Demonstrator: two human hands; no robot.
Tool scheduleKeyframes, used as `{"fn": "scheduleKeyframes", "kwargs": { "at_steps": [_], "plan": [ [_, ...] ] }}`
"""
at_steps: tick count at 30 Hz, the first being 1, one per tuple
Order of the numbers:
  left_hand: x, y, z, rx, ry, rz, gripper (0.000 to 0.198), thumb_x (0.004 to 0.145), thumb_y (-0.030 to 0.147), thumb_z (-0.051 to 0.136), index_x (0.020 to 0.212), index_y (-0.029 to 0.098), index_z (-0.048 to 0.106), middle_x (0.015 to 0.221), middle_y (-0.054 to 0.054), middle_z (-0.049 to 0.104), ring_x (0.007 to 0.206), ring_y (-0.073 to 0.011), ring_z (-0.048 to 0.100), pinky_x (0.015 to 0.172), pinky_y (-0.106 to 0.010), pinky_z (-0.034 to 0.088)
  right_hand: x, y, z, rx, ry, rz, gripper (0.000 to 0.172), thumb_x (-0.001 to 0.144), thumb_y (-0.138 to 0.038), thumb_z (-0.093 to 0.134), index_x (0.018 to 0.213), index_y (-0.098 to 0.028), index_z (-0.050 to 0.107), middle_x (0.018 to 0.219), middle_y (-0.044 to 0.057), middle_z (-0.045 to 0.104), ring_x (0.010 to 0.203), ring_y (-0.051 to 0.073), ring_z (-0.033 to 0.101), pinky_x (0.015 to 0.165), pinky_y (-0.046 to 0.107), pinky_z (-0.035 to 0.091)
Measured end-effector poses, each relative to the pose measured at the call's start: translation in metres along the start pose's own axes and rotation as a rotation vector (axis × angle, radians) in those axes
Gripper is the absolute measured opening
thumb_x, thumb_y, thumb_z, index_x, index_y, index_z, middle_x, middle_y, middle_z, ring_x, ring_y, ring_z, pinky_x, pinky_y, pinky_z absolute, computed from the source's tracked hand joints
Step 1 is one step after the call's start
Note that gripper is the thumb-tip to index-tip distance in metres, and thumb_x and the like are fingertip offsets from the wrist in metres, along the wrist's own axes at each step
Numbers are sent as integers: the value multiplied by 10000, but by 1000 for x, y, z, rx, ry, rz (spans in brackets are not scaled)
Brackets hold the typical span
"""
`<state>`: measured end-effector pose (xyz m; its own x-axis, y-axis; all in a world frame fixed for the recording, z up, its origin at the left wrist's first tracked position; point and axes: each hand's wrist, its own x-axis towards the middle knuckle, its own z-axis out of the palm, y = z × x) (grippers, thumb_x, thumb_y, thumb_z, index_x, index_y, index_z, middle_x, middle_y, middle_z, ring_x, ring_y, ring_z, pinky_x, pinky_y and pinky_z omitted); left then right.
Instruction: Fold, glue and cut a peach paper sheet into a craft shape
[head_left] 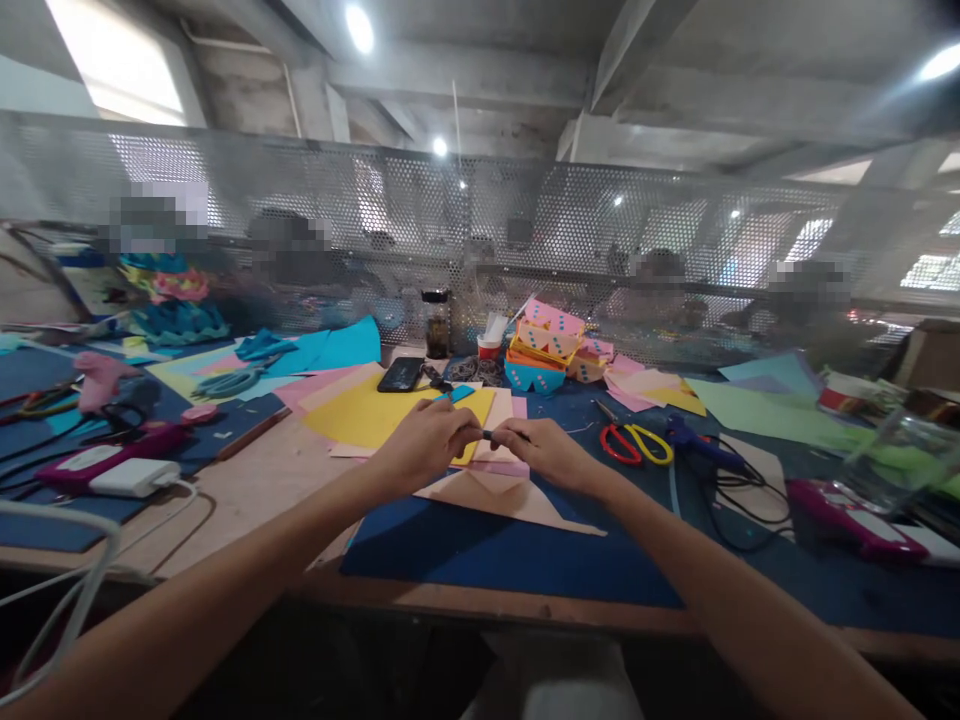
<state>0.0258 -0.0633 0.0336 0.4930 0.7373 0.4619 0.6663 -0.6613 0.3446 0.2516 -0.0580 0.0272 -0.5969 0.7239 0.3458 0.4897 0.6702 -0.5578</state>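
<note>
My left hand point(427, 440) and my right hand point(551, 450) meet over the table, fingers pinched on opposite ends of a thin dark pen-like stick point(487, 435). Most of the stick is hidden by the fingers, so its exact kind does not show. Under and behind my hands lie yellow sheets point(349, 415) and pinkish paper. Just in front, a cut peach paper piece point(517, 500) with a pointed end rests on the blue table mat point(480, 555). A small bright blue strip point(455, 393) lies behind my left fingers.
Red-and-yellow scissors point(630, 440) and a blue glue gun point(701, 440) with a cord lie at right. A phone point(401, 375), a paper cup point(490, 347) and stacked decorated paper pieces point(544, 345) stand behind. A pink glue gun point(109, 385) and power strip point(112, 455) are at left.
</note>
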Motion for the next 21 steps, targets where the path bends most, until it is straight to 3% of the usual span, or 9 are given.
{"fn": "scheduleKeyframes", "kwargs": {
  "at_steps": [4, 8, 13, 17, 21],
  "plan": [
    [-1, -23, -12, 26, 39, -96, 235, 955, 290, 456, 891, 227, 673, 678, -9, 685, 803, -226, 632, 835, -342, 416, -12, 11, -16, -88, 117, 71, 287, 979, -406, 508, 882, -207, 692, 853, 42, 696, 783, 191, 596, 685, 279, 355],
    [3, -47, -13, -13, 73, -205, 300, 971, 366, 429, 830, 219, 649, 727, -19, 718, 752, -215, 656, 720, -303, 441, -29, 30, -42, -111, 241, 171, 311, 1008, -429, 444, 986, -201, 654, 865, 47, 683, 772, 197, 605, 683, 289, 373],
    [36, -45, 15, -88, 34, -152, 203, 892, 341, 557, 997, 205, 665, 921, -44, 741, 884, -222, 683, 789, -306, 476, -41, 33, -47, -49, 414, 179, 353, 1018, -364, 436, 1341, -258, 529, 752, -13, 558, 681, 163, 559, 655, 275, 405],
    [72, -46, 41, -117, 18, -113, 196, 867, 311, 576, 987, 196, 681, 971, -73, 736, 906, -247, 680, 801, -335, 486, -50, 33, -43, 63, 444, 150, 266, 1010, -333, 451, 1145, -253, 665, 830, 12, 598, 693, 142, 562, 661, 264, 437],
    [92, -52, 64, -130, 6, -52, 194, 853, 303, 610, 989, 195, 696, 1002, -88, 733, 955, -283, 665, 874, -400, 486, -52, 37, -42, 304, 362, 170, 317, 1018, -279, 386, 1181, -234, 654, 953, 35, 674, 816, 151, 628, 778, 283, 491]
  ]
}}
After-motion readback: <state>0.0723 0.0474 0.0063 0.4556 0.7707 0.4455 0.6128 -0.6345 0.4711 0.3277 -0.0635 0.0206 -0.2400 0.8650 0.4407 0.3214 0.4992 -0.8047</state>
